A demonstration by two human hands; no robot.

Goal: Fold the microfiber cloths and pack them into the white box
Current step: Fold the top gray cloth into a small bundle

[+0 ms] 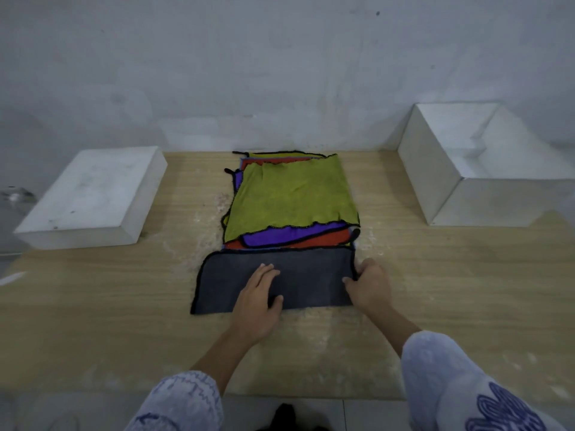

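Note:
A dark grey cloth (311,275), folded into a long strip, lies near the front of the wooden table (93,306). My left hand (258,300) presses flat on its middle with straight fingers. My right hand (368,284) pinches the strip's right edge. Behind it lies a stack of spread cloths with a green cloth (292,197) on top, then a purple cloth (295,236) and a red cloth (311,242) showing below it. An open white box (435,181) stands at the back right; no cloth is visible inside it.
A white lid (90,197) lies flat at the back left of the table. A pale wall runs right behind the table. Bare wood shows on both sides of the cloths. The floor shows below the table's front edge.

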